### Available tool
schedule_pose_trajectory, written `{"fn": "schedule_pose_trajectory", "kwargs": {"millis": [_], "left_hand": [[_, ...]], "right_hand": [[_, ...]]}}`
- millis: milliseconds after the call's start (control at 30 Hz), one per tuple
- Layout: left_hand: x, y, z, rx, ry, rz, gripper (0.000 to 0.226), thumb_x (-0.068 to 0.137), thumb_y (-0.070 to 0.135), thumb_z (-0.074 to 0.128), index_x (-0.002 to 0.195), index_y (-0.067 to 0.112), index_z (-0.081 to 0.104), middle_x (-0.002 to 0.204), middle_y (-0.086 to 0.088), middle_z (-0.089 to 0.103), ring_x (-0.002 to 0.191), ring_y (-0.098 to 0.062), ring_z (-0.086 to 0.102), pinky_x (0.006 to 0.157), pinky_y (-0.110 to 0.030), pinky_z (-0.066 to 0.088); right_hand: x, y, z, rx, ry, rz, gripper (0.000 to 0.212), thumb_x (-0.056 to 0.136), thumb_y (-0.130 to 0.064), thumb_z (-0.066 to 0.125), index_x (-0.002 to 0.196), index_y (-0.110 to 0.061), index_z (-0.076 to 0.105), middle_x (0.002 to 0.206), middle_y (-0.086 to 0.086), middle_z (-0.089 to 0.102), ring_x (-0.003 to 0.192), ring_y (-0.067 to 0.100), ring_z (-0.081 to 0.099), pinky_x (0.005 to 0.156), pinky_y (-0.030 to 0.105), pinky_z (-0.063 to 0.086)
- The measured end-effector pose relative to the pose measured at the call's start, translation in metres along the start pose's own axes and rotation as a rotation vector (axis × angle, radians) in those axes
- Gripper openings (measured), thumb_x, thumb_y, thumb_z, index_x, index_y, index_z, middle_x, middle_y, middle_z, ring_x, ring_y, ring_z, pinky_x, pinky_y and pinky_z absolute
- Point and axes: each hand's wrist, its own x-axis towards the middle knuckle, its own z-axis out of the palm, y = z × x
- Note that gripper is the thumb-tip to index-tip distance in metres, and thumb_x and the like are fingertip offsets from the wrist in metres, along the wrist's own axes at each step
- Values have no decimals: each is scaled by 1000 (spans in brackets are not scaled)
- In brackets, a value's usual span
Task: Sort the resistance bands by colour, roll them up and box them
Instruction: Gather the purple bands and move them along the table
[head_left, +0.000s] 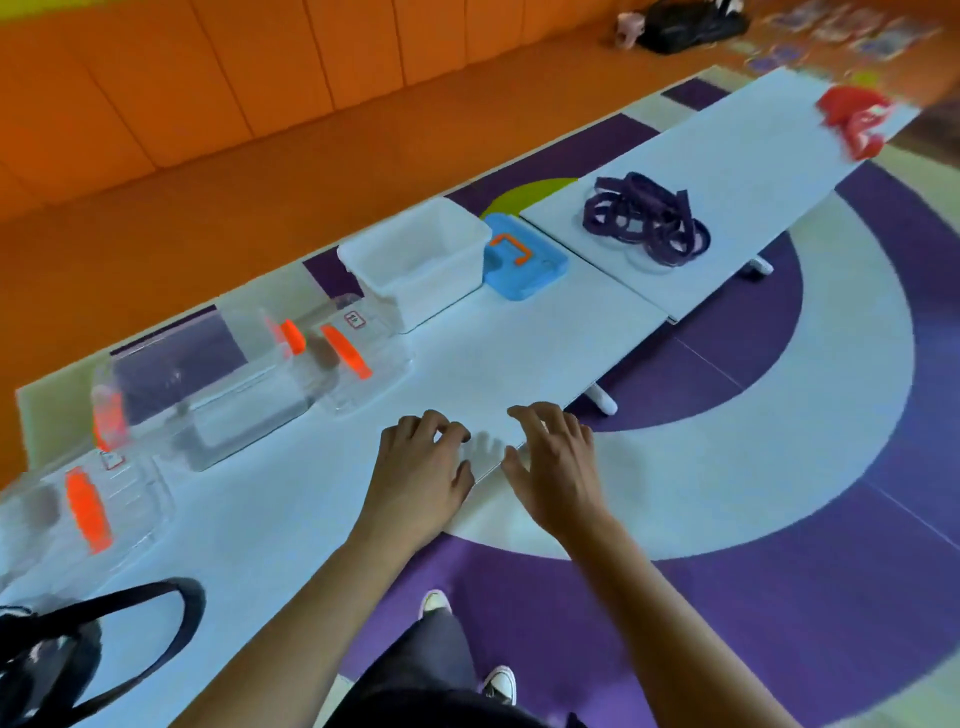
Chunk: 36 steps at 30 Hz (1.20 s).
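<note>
Bands (644, 221) well apart from fingers (550, 418) | left hand (421, 478), right hand (558, 467): fingers relaxed, empty

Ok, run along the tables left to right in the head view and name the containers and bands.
Clear boxes with orange clips → white tub → blue lid → purple bands → red pile, blurred, probably more bands.

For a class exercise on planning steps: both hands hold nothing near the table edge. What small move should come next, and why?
Probably reach the right hand toward the tangled heap of purple resistance bands. Both it and the left hand hover with nothing held. The bands lie unrolled on the farther white table, and the white plastic box stands open to their left.
</note>
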Motion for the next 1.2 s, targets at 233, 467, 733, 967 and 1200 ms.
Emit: {"fn": "schedule_pose_trajectory", "kwargs": {"millis": [233,467,733,967,1200], "left_hand": [[103,63,36,-22,-58,115,27,85,29,70,111,20,70,110,-2,64,98,-30,60,86,-40,46],[218,117,68,-84,-116,193,31,91,35,62,119,23,66,116,1,63,105,-25,57,91,-38,45],[337,182,99,-115,-135,252,26,88,31,67,113,24,68,110,2,64,99,-24,59,86,-36,45],[429,236,136,-116,-122,186,27,90,32,62,116,25,65,115,4,62,103,-23,55,91,-36,43],[492,291,182,-78,-166,5,26,87,31,67,113,25,67,109,5,63,99,-23,58,88,-36,47]], "right_hand": [[55,89,-29,-10,37,154,39,89,-29,66,127,-24,61,126,1,59,110,30,57,92,43,41],[131,172,-68,-57,36,243,42,88,-28,68,129,-22,61,122,2,60,106,29,60,91,42,44],[208,268,-107,-67,22,354,45,90,-30,68,133,-24,58,124,3,57,106,29,59,92,40,41],[295,366,-129,-47,-21,315,45,91,-27,65,135,-24,58,127,4,56,109,29,59,97,42,40],[382,471,-152,-43,-166,189,43,93,-27,62,136,-22,57,127,4,56,112,30,58,99,42,39]]}}
